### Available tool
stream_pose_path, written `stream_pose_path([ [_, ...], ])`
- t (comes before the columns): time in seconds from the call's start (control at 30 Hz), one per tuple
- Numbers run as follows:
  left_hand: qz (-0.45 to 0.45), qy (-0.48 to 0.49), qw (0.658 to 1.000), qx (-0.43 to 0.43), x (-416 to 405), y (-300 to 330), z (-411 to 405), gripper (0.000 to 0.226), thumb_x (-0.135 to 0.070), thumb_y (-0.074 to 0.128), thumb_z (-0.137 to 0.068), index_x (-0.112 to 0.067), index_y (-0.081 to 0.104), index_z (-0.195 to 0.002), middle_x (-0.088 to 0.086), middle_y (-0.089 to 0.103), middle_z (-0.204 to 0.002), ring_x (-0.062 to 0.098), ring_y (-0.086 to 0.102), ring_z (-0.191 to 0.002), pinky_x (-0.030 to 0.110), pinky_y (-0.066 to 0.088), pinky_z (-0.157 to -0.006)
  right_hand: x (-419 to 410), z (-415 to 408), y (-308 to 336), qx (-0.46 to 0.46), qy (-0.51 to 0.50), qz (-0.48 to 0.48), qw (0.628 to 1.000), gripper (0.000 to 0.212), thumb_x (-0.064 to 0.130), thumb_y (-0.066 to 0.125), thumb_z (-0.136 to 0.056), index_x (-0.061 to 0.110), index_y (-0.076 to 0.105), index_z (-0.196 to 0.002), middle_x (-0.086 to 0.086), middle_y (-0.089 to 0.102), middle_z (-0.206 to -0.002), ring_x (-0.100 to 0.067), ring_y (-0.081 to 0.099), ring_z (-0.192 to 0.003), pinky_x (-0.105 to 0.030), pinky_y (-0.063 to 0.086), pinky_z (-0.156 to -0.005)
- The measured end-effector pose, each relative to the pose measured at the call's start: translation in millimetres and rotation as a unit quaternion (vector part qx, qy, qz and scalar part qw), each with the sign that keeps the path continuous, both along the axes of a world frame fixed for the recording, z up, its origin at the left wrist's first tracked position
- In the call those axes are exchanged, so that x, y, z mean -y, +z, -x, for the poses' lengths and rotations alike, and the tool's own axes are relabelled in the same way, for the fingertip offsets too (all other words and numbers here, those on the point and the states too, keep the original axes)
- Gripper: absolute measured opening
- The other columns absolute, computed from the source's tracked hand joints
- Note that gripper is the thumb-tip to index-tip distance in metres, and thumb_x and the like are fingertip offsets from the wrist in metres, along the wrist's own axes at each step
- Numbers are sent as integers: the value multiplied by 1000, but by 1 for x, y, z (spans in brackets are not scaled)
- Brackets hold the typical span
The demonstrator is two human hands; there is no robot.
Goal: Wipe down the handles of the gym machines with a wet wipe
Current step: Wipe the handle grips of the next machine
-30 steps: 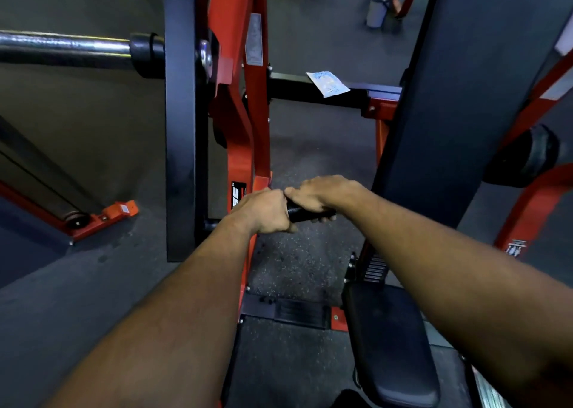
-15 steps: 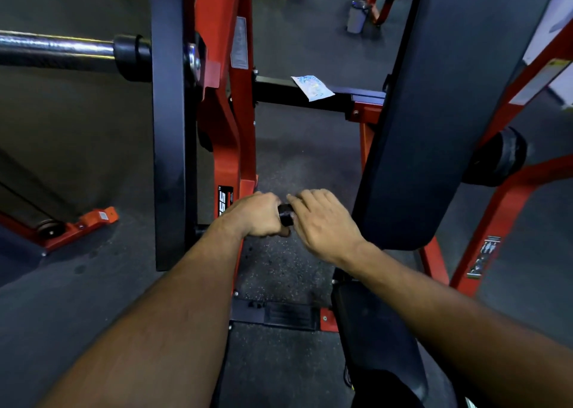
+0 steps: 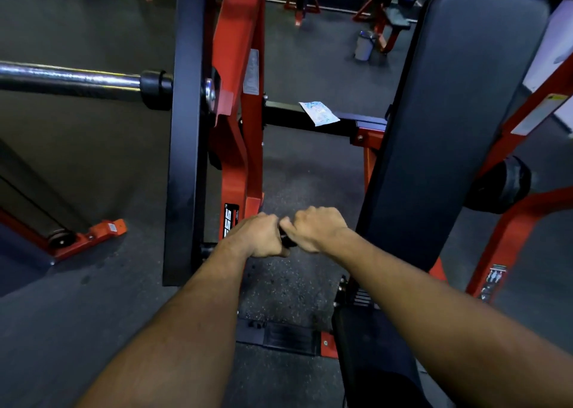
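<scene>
Hiding handle (image 3: 286, 241): both gripping hands

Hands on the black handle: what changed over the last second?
The right hand opened flat over the handle half a second ago, then curled round its end again. The left hand kept gripping it. The wipe packet stayed on the crossbar.

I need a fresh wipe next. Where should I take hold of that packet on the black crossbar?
Pinch the packet by its near corner, which juts past the edge of the crossbar, reaching from the front. It lies flat, so that overhang is probably the easiest place to get fingers under.
</scene>
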State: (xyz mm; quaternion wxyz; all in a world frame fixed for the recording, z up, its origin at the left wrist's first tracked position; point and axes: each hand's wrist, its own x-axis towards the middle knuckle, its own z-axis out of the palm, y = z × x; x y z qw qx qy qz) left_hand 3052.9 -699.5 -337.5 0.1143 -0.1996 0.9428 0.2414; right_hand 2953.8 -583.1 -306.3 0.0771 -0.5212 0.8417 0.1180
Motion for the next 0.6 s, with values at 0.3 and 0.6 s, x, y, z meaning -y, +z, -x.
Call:
stream_pose_path([
  [0.3,0,14,1000,6,2,-5,2,32,-47,81,-66,-26,58,-70,-5,66,-71,18,66,-65,28,48,-57,20,27,17,287,-95,-119,946,55,42,24,-106,6,65,-94,-12,71,-76,-24,63,-57,-29,47,-55],
  [0.6,10,28,999,16,-3,0,2,33,-46,80,-65,-22,57,-64,-3,61,-60,16,61,-56,29,45,-51,-72,5,-32,-64,177,177,966,63,30,38,-94,-7,44,-144,-23,52,-138,-38,49,-128,-49,30,-118],
])
